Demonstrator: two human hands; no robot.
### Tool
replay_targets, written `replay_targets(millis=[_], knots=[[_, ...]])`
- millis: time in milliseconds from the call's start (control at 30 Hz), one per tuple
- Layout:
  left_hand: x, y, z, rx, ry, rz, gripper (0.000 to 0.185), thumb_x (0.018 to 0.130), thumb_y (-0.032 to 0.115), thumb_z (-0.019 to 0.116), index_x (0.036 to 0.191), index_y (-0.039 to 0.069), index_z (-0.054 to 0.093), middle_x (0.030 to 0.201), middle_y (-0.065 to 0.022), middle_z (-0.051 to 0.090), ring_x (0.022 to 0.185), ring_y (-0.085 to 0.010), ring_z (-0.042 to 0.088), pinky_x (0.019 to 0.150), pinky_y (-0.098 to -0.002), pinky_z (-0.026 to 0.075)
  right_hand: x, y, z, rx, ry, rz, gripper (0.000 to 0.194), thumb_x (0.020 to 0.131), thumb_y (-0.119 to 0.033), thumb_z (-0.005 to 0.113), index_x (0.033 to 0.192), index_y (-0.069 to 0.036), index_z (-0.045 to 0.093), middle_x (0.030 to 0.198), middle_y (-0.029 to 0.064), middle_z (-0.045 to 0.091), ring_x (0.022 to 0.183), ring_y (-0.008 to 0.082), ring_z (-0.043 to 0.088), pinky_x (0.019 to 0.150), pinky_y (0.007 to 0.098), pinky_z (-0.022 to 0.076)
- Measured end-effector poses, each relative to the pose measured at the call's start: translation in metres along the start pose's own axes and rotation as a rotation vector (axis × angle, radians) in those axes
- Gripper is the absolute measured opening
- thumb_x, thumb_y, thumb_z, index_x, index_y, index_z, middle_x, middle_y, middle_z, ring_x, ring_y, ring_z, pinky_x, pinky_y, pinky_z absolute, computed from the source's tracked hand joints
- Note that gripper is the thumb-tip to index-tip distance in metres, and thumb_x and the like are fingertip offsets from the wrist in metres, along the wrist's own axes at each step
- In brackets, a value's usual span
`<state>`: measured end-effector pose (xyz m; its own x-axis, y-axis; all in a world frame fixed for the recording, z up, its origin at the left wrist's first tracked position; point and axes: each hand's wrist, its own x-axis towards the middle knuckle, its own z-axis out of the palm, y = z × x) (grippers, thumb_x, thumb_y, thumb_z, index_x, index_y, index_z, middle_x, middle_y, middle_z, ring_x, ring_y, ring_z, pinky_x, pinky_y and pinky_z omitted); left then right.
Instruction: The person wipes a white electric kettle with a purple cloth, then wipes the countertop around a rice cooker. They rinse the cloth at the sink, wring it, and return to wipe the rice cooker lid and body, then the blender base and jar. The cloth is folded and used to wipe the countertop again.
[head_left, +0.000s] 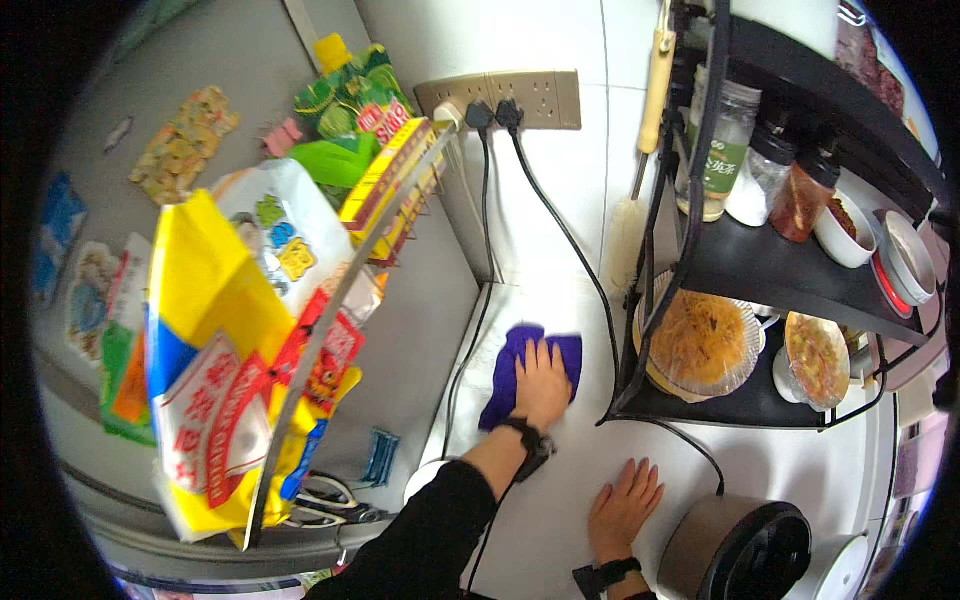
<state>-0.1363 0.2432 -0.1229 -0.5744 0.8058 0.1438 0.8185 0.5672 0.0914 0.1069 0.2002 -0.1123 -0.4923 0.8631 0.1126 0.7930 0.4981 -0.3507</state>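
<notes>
A purple cloth (499, 386) lies on the white countertop (540, 480) near the wall corner. My left hand (544, 382) presses it down from above, palm on the fabric and fingers stretched toward the wall. The underside of the cloth is hidden. To the right and closer to me, my right hand (626, 506) rests flat on the bare counter with its fingers slightly apart. It holds nothing, and a grey-and-black electric cooker (694, 544) stands to its right.
A black two-tier rack (795, 300) on the right carries jars and covered bowls. Two black plugs sit in the wall sockets (536, 101), and their power cords (559, 214) run down near the cloth. Left, a wire basket (315, 349) holds food packets; scissors (330, 502) hang below.
</notes>
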Motion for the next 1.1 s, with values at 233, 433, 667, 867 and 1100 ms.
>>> replay_targets(millis=[233, 433, 667, 867, 1100], knots=[[-0.104, -0.039, -0.043, 0.083, -0.051, -0.230, 0.057, 0.084, 0.005, 0.053, 0.134, -0.012, 0.033, 0.139, -0.0314, 0.035, 0.133, -0.0454, 0.031, 0.107, -0.0578, 0.027, 0.001, 0.002, 0.003, 0.014, -0.001, 0.009, 0.055, 0.084, -0.016, 0.058, 0.132, 0.004, 0.041, 0.142, 0.0245, 0.033, 0.137, 0.0412, 0.023, 0.112, 0.0586, 0.0132], [-0.055, -0.040, -0.006, 0.080, 0.121, -0.316, 0.046, 0.088, 0.009, 0.044, 0.128, -0.012, 0.044, 0.138, -0.0294, 0.040, 0.133, -0.0423, 0.032, 0.109, -0.0575, 0.023, 0.000, 0.002, 0.007, -0.045, -0.050, 0.022, 0.056, 0.084, -0.015, 0.058, 0.133, 0.004, 0.040, 0.143, 0.0244, 0.031, 0.137, 0.0420, 0.021, 0.113, 0.0582, 0.0117], [0.073, -0.055, 0.010, 0.198, 0.184, -0.366, 0.044, 0.087, 0.014, 0.048, 0.127, -0.004, 0.051, 0.135, -0.0185, 0.047, 0.126, -0.0317, 0.043, 0.102, -0.0435, 0.036, 0.002, 0.005, 0.009, -0.079, -0.104, 0.041, 0.058, 0.083, -0.015, 0.058, 0.133, 0.005, 0.038, 0.141, 0.0255, 0.032, 0.136, 0.0440, 0.023, 0.111, 0.0604, 0.0131], [0.126, -0.069, 0.007, 0.092, 0.038, -0.346, 0.045, 0.085, 0.014, 0.052, 0.126, -0.005, 0.050, 0.135, -0.0201, 0.046, 0.127, -0.0341, 0.042, 0.104, -0.0432, 0.037, 0.003, 0.002, 0.001, -0.026, -0.118, 0.040, 0.056, 0.085, -0.014, 0.054, 0.134, 0.005, 0.037, 0.143, 0.0259, 0.030, 0.136, 0.0440, 0.022, 0.112, 0.0591, 0.0115], [-0.006, -0.052, -0.010, 0.096, 0.075, -0.292, 0.046, 0.084, 0.013, 0.054, 0.126, -0.006, 0.048, 0.135, -0.0244, 0.044, 0.127, -0.0392, 0.040, 0.099, -0.0491, 0.041, 0.002, 0.001, -0.004, 0.030, -0.046, 0.013, 0.053, 0.086, -0.016, 0.056, 0.134, 0.004, 0.040, 0.143, 0.0248, 0.032, 0.137, 0.0424, 0.023, 0.112, 0.0589, 0.0133]])
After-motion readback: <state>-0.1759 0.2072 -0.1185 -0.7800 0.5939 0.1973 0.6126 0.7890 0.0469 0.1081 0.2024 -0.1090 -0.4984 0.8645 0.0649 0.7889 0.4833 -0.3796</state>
